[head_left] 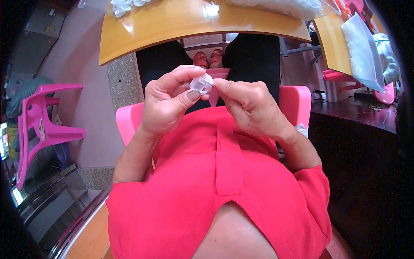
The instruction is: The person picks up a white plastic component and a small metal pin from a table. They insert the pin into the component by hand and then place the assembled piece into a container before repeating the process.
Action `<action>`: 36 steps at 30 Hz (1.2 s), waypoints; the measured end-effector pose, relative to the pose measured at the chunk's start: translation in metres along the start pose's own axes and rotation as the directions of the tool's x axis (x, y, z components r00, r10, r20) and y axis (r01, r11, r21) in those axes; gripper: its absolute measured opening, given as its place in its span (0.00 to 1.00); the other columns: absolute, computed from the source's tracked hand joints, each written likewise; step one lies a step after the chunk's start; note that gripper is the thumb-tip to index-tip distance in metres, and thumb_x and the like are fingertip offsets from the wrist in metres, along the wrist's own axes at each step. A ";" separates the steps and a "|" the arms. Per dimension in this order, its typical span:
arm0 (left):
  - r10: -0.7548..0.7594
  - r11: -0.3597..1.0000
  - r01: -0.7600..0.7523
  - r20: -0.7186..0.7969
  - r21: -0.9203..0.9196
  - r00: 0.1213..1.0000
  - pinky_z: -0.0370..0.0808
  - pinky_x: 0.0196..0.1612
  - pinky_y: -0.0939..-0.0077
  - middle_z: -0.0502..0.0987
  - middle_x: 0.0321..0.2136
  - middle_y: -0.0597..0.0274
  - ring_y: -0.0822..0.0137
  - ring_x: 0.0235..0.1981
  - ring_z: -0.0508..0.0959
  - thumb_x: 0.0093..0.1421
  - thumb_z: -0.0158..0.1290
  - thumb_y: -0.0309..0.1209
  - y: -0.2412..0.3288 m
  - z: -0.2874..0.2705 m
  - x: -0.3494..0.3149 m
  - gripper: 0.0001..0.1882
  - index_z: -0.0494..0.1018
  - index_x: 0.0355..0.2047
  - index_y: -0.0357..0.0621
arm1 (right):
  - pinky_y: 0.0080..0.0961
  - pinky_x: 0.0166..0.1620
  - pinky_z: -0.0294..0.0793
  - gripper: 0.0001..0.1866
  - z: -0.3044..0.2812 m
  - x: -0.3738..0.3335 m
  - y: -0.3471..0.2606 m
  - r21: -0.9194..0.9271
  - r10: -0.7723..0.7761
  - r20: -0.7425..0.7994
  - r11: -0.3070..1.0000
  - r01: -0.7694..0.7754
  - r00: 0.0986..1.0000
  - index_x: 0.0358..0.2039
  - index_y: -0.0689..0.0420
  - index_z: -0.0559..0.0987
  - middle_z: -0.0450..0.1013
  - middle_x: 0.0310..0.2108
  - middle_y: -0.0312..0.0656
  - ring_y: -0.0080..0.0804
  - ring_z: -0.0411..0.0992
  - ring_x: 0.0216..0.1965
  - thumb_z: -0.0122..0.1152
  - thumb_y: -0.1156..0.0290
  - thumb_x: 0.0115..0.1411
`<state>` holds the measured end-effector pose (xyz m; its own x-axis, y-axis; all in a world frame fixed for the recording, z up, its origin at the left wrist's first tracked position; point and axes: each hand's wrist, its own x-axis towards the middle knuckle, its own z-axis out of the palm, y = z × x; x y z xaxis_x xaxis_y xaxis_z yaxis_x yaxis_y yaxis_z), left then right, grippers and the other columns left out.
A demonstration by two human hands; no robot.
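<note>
My left hand (172, 93) pinches a small round white plastic part (201, 84) between thumb and fingers, above my lap. Slots and raised ridges show on the part's face. From the right, my right hand (248, 97) comes up to the part's edge with thumb and forefinger pressed together. Something very small may sit in that pinch, but I cannot make it out. The other fingers of the right hand are curled in.
A wooden table (207, 21) lies ahead, with clear trays of white plastic pieces (123, 6) on it. A translucent bin (362, 52) stands at the far right. On the left is a pink plastic stool (47, 125). Pink chair arms (297, 103) flank me.
</note>
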<state>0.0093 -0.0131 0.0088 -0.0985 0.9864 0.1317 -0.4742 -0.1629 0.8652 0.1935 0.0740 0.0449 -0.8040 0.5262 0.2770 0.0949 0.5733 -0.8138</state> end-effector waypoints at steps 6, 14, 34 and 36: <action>-0.032 0.999 0.033 0.007 -0.016 0.999 0.76 0.47 0.72 0.74 0.43 0.55 0.65 0.41 0.77 0.57 0.54 0.19 -0.005 -0.002 0.000 0.19 0.70 0.50 0.34 | 0.25 0.27 0.72 0.19 -0.003 0.001 -0.002 -0.019 0.098 0.045 0.995 -0.097 0.994 0.47 0.63 0.75 0.73 0.24 0.51 0.38 0.75 0.24 0.53 0.86 0.54; -0.105 0.975 0.090 -0.063 -0.203 0.993 0.77 0.47 0.65 0.75 0.45 0.48 0.61 0.44 0.77 0.63 0.48 0.22 -0.005 0.003 0.002 0.16 0.68 0.51 0.31 | 0.34 0.26 0.73 0.23 0.000 -0.005 -0.009 -0.406 0.075 0.015 0.912 -0.062 0.997 0.49 0.64 0.72 0.71 0.24 0.50 0.45 0.74 0.24 0.54 0.86 0.49; -0.111 0.990 0.106 -0.047 -0.091 0.993 0.78 0.45 0.68 0.76 0.42 0.48 0.61 0.39 0.79 0.61 0.51 0.22 -0.012 0.001 0.000 0.15 0.71 0.49 0.30 | 0.31 0.23 0.73 0.18 -0.005 -0.004 -0.015 -0.612 0.114 0.172 0.791 0.015 0.978 0.43 0.65 0.72 0.71 0.21 0.47 0.40 0.73 0.22 0.55 0.82 0.49; -0.111 0.990 0.107 -0.039 -0.087 0.993 0.78 0.45 0.69 0.77 0.41 0.49 0.62 0.39 0.79 0.60 0.51 0.21 -0.013 0.001 0.000 0.15 0.71 0.48 0.31 | 0.31 0.23 0.73 0.18 -0.004 -0.005 -0.014 -0.625 0.113 0.184 0.780 0.028 0.976 0.43 0.65 0.72 0.71 0.21 0.46 0.40 0.73 0.22 0.55 0.81 0.49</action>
<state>0.0162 -0.0108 -0.0018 -0.0793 0.9967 0.0161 -0.5566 -0.0577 0.8288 0.1986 0.0662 0.0573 -0.8824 0.4628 0.0846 0.4187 0.8546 -0.3073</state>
